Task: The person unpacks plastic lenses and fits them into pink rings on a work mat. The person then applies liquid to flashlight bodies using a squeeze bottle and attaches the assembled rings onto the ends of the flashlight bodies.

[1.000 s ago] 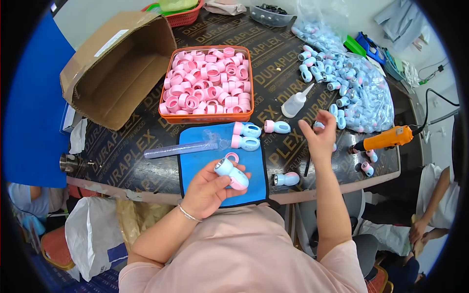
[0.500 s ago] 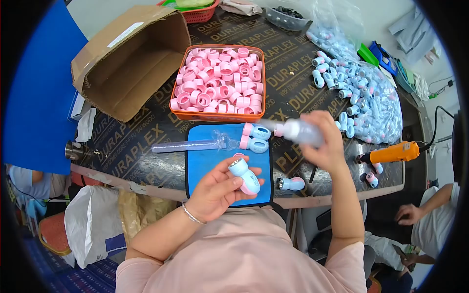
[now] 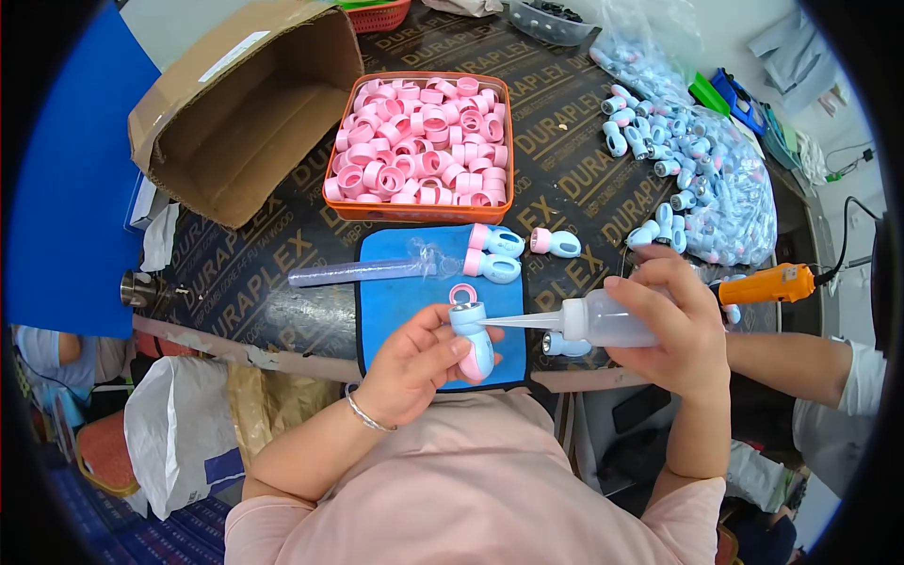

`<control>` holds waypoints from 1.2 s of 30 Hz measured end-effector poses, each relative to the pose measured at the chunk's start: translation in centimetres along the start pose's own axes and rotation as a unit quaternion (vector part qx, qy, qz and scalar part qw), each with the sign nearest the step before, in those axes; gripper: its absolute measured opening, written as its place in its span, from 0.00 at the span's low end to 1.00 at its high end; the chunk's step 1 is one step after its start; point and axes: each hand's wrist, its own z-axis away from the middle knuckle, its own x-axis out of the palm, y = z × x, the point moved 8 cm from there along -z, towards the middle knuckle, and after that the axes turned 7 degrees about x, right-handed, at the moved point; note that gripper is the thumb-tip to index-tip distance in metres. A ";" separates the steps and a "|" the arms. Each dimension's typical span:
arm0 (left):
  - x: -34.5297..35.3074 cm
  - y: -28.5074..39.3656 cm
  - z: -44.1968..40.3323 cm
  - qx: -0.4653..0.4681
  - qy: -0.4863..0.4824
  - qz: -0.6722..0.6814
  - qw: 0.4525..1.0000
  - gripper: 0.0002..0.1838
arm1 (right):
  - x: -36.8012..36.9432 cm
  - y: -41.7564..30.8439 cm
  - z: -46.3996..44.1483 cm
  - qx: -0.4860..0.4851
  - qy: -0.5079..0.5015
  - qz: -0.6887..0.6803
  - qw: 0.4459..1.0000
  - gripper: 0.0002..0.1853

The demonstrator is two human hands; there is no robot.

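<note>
My left hand [image 3: 400, 377] grips a small light-blue and pink plastic piece [image 3: 478, 356], its open metal-lined end facing up. In my right hand [image 3: 692, 325] a translucent squeeze bottle [image 3: 617, 320] lies sideways, its long thin nozzle reaching left to the piece's neck; whether the tip touches is hard to tell. Just behind the piece, a pink ring [image 3: 462, 293] rests on the blue mat [image 3: 405, 320]. Two similar pieces with pink rings fitted [image 3: 497, 266] lie at the mat's back right, beside a clear tube [image 3: 358, 272]. Another piece [image 3: 567, 347] is partly hidden below the bottle.
Behind the mat stands an orange tin [image 3: 414, 215] full of pink rings, with a cardboard box [image 3: 240, 122] to its left. A plastic bag [image 3: 734, 212] of blue pieces spills at right. Another person's arm [image 3: 791, 365] reaches in near an orange power screwdriver [image 3: 767, 284].
My right hand has lowered and turned the bottle, bringing its nozzle to the held piece. The held piece is now more upright. Another person's arm has reached in at right.
</note>
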 end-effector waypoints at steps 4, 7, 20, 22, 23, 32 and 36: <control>0.0 0.1 0.2 -0.006 -0.003 -0.008 1.000 0.19 | 0.5 -0.6 -0.1 -0.062 0.048 -0.040 0.996 0.32; 0.1 0.2 0.3 -0.012 -0.004 -0.003 1.000 0.18 | -0.3 -1.7 -0.2 -0.057 0.068 -0.046 0.995 0.30; 0.4 0.5 0.8 -0.024 -0.015 0.033 0.999 0.19 | -0.7 -3.1 0.4 -0.084 0.080 0.068 0.991 0.26; 0.4 0.5 0.9 -0.026 -0.017 0.037 0.999 0.19 | -0.8 -3.3 0.4 -0.093 0.088 0.073 0.989 0.26; 0.5 0.5 0.9 -0.027 -0.019 0.040 0.999 0.20 | -0.7 -3.3 0.5 -0.093 0.088 0.073 0.989 0.26; 0.7 0.7 1.1 -0.031 -0.029 0.054 0.998 0.22 | -0.9 -3.5 0.6 -0.094 0.091 0.076 0.988 0.26; 0.7 0.6 1.2 -0.033 -0.028 0.064 0.997 0.22 | -1.0 -3.6 0.7 -0.093 0.092 0.077 0.988 0.25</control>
